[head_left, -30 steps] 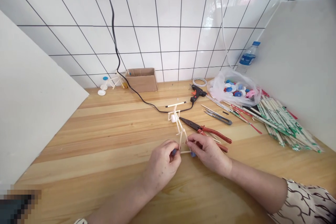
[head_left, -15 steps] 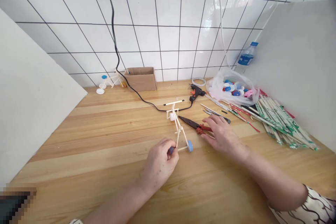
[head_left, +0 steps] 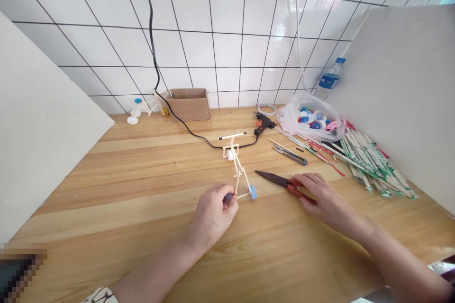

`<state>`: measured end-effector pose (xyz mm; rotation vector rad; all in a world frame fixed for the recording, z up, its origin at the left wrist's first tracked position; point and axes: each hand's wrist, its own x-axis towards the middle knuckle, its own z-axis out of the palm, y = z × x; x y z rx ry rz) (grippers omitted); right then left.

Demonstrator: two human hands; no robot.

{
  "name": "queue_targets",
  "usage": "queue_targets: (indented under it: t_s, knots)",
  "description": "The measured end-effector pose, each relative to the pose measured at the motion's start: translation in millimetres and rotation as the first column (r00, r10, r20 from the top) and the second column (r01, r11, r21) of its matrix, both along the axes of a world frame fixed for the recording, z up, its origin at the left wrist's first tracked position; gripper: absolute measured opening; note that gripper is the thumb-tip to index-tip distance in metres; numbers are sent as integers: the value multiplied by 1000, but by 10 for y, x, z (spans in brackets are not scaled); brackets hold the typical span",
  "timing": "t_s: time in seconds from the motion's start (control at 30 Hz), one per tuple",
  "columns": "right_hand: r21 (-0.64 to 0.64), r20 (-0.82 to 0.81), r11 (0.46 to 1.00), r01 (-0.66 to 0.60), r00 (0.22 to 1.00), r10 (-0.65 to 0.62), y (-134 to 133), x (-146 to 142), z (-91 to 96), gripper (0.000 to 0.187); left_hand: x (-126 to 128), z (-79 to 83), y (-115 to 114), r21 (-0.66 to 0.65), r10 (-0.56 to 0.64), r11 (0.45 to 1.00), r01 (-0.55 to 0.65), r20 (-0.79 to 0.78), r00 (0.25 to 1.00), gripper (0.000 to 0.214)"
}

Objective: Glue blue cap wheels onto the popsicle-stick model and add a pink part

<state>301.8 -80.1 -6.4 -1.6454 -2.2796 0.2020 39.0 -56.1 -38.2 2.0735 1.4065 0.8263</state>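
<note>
My left hand [head_left: 215,208] pinches the near left blue bottle-cap wheel of a small tricycle model [head_left: 239,170] built from thin wooden sticks. That wheel is mostly hidden by my fingers. Another blue cap wheel [head_left: 253,192] shows on the model's right, and a white cap wheel [head_left: 231,155] sits at its far end under the crossbar with dark tips. To the right, my right hand [head_left: 322,196] is closed on the red handles of a pair of pliers [head_left: 284,182], which lies on the table with its dark jaws pointing left.
Thread snips [head_left: 289,155] and a hot glue gun [head_left: 263,124] lie beyond the pliers. A plastic bag of bottle caps [head_left: 309,116], bundled wrapped chopsticks [head_left: 377,165] and a water bottle [head_left: 329,79] are at right. A cardboard box [head_left: 188,106] and another stick model [head_left: 152,104] stand by the wall.
My right hand has pulled the pliers to the right and nearer me, away from the model. My left hand still holds the wheel; the view has shifted slightly.
</note>
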Motion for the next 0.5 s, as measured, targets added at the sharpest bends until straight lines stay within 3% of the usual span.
queue_targets:
  t_s: [0.13,0.2,0.33,0.5]
  knots:
    - [-64,-89,993,-97,992,91,-292,266,7,42,11,8,20,5,-5,1000,5,1,1000,16]
    - [-160,-117,976,-146,985,128,-399,290,-7,43,14,4,35,3,-12,1000,12,-2,1000,16]
    - [-182,-168,960,-215,968,185,-407,62,-33,35,17,14,55,-8,-16,1000,16,-15,1000,15]
    - [-108,-182,925,-364,922,342,-151,-316,-32,30,20,53,55,-15,-22,1000,22,-10,1000,15]
